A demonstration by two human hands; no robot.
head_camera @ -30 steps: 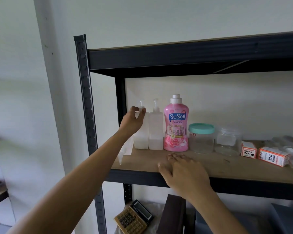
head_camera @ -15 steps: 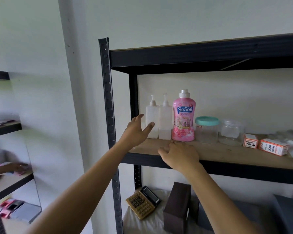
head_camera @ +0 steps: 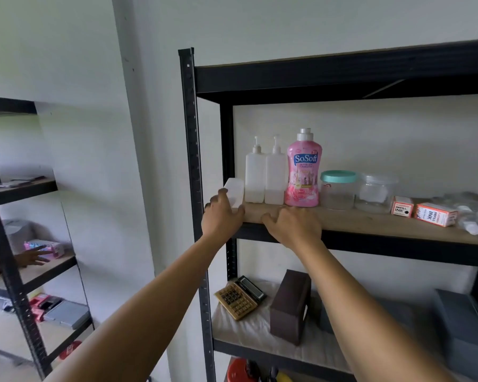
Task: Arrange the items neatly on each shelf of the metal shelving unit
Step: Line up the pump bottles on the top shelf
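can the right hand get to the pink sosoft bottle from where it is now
Probably yes. The right hand rests on the shelf's front edge directly below the pink SoSoft bottle, and only bare wood lies between them.

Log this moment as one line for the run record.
left hand: grip on small white container, shelf's left end | right hand: flat on shelf edge | pink bottle: upright
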